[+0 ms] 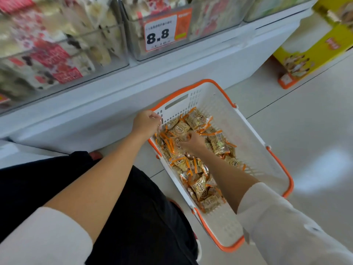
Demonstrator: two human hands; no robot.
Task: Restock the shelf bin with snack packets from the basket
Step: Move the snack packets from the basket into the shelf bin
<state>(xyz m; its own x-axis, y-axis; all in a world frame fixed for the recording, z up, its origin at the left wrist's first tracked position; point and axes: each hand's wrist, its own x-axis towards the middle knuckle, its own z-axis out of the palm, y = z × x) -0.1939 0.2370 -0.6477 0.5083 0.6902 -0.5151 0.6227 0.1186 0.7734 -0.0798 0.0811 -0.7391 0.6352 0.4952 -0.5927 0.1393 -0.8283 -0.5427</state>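
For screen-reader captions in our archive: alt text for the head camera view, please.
A person's right hand grips snack packets heaped in a white, orange-rimmed basket on the floor, while the left hand is at its rim. Above, clear shelf bins hold packaged snacks; one bears an 8.8 price tag.

White perforated basket (214, 104) with orange rim and handles, standing upright on the floor before the shelf base. Snack packets (198, 186), clear-wrapped with orange edges over tan contents, lie heaped loosely inside it. Transparent shelf bin (137, 46) sits above, contents blurred.
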